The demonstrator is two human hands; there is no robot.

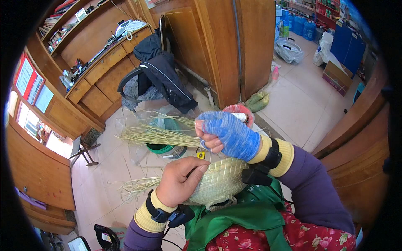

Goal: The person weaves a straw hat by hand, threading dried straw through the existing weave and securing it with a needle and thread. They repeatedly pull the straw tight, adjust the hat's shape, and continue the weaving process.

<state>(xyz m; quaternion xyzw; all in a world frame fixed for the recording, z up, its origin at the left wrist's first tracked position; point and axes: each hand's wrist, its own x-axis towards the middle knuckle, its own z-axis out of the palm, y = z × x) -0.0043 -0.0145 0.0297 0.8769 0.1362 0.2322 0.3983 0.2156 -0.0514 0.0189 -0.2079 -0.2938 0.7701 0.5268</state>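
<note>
A rounded, pale green woven straw piece (220,179) rests on my lap, over a green apron (238,219). Loose straw ends (140,187) stick out from its left side. My left hand (180,180) is bare and closed on the piece's upper left edge, thumb against the weave. Above it, my right hand (230,134), in a blue knit fingerless glove, is closed, with a thin straw strand running down from its fingers toward the weave. Just left of that hand, a bundle of long straw (161,136) lies across a green bucket (161,148).
A yellow tape measure (201,154) lies beside the bucket. Behind are a red basin (247,113) and a chair with a dark jacket (165,79). A small folding stool (83,152) stands left. A wooden desk (102,69), wooden panels and a cardboard box (337,77) stand farther off.
</note>
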